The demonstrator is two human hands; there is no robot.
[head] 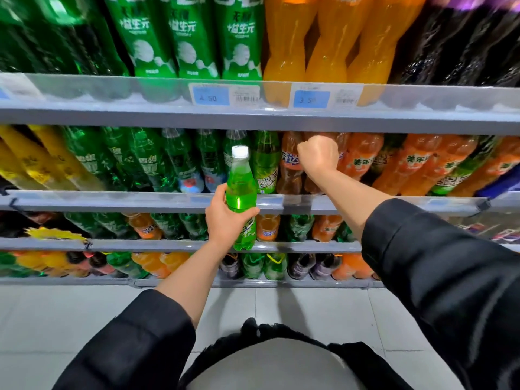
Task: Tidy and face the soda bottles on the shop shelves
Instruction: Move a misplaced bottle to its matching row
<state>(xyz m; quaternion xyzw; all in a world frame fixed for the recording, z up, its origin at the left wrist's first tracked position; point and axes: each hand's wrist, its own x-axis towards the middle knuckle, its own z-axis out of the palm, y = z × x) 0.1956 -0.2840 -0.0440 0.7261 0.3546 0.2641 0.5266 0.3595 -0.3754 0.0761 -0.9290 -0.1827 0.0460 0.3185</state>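
Before the shelves, left grip [225, 218] grasping green bottle [241, 190], right grip [319, 156] clutching orange bottle [291, 164].

Second shelf [253, 202] is packed w/ bottles side by side, no gaps. The shelf above [253, 119] hangs low over their caps, so little room on top. Right hand [318, 156] is pushed in among the orange bottles [363, 159]. Open air in front of the shelves, over the floor [70, 319].
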